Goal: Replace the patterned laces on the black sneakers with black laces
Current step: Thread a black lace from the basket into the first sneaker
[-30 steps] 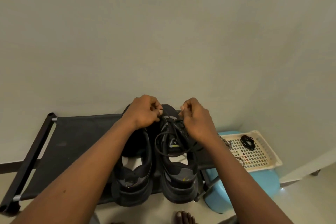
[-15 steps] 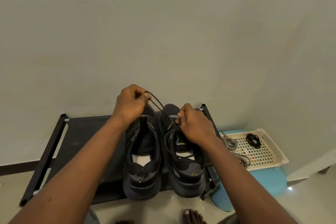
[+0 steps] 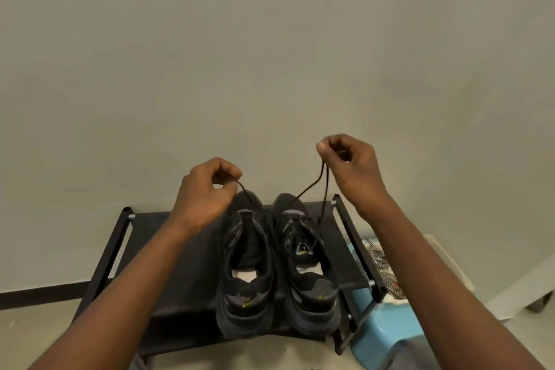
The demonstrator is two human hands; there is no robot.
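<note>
Left hand and right hand pinch the black lace ends, raised apart above the right sneaker below them.

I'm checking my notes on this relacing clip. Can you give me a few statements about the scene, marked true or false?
1. The left hand and the right hand both pinch the black lace. True.
2. The lace is threaded into the left sneaker. False: it runs into the right sneaker.
3. That sneaker stands on the floor. False: it stands on the black rack.
4. Patterned laces lie to the right of the rack. True.
</note>
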